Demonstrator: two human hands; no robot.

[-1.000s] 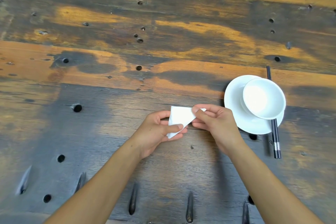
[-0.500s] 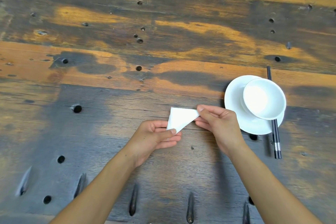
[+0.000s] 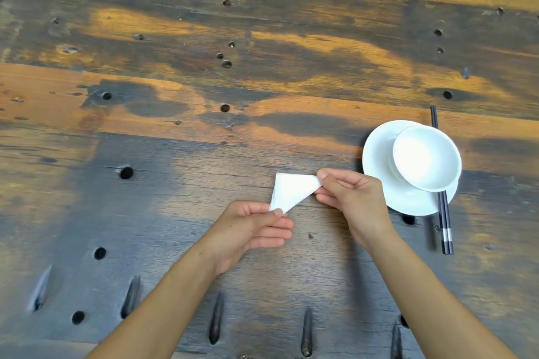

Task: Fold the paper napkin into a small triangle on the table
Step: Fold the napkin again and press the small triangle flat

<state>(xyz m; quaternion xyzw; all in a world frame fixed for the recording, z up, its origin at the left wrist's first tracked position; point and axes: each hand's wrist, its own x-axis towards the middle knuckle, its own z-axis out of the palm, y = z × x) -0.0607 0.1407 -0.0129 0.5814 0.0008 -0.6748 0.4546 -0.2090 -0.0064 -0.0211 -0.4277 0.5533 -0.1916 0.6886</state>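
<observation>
A white paper napkin [image 3: 290,191] is folded into a small triangle over the dark wooden table [image 3: 175,183]. My left hand [image 3: 250,227] pinches its near corner between thumb and fingers. My right hand [image 3: 350,195] pinches its right corner with thumb and forefinger. The napkin is stretched flat between the two hands; I cannot tell whether it touches the table.
A white saucer [image 3: 379,169] with a white bowl [image 3: 425,162] on it stands just right of my right hand. Dark chopsticks [image 3: 443,213] lie under the saucer's right side. The tabletop has several round holes and slots.
The napkin went from a bent, part-folded shape to a flat triangle. My hands have moved apart, the left one toward me and the right one slightly right.
</observation>
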